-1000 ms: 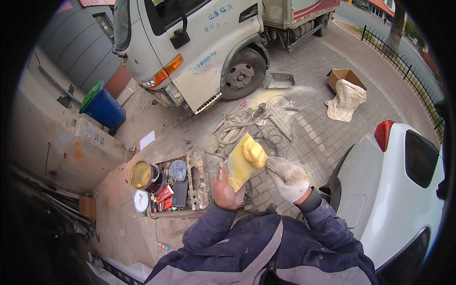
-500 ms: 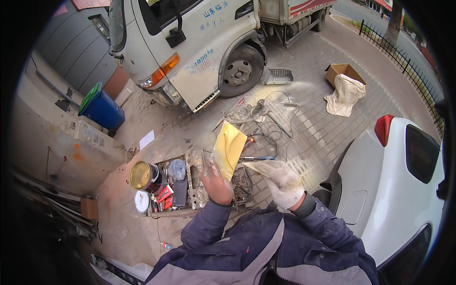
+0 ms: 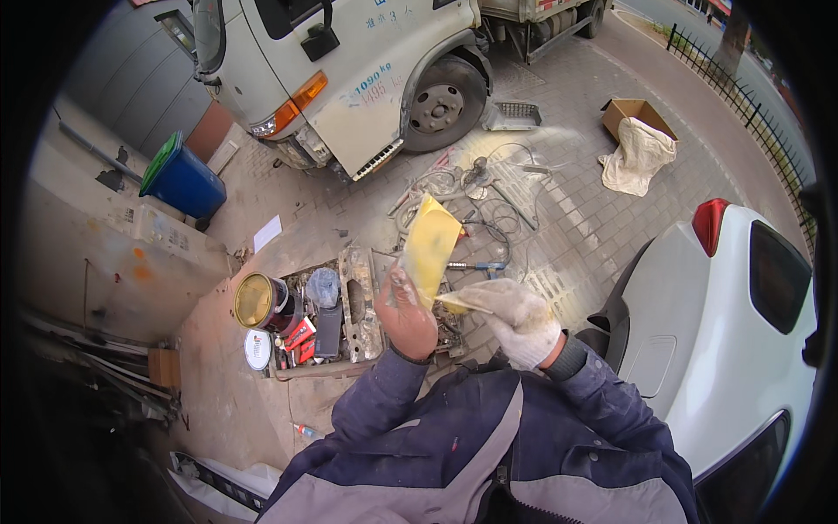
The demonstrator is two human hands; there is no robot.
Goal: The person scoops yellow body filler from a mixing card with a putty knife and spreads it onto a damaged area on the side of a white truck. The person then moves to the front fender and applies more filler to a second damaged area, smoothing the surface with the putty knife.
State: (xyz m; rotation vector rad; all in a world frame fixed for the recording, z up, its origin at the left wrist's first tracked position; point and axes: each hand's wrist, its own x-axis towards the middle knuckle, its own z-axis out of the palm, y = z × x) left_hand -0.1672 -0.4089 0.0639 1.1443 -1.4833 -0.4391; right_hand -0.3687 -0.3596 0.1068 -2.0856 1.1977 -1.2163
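Note:
My bare left hand [image 3: 408, 319] is closed on the lower part of a flat board [image 3: 431, 249] coated with yellow putty. The board stands tilted up in front of me, and its back is hidden. My right hand [image 3: 518, 325], in a dirty white work glove, grips a thin, pale putty scraper [image 3: 463, 302]. The scraper's tip, smeared with yellow, lies at the board's lower right edge, close to my left fingers. From this angle I cannot tell whether the tip presses on the board.
Below my left hand sits a tool crate [image 3: 327, 374] with tubes, beside an open tin [image 3: 255, 301] and a white lid [image 3: 257, 348]. Hoses [image 3: 511, 218] lie on the paving. A white truck [image 3: 358, 113] stands ahead, a white car [image 3: 698, 306] at right, a blue bin [image 3: 185, 179] at left.
The scraper has moved in to the board's lower edge, and its tip now carries yellow putty. The board has shifted slightly right and turned, and the ridges in its putty look flatter.

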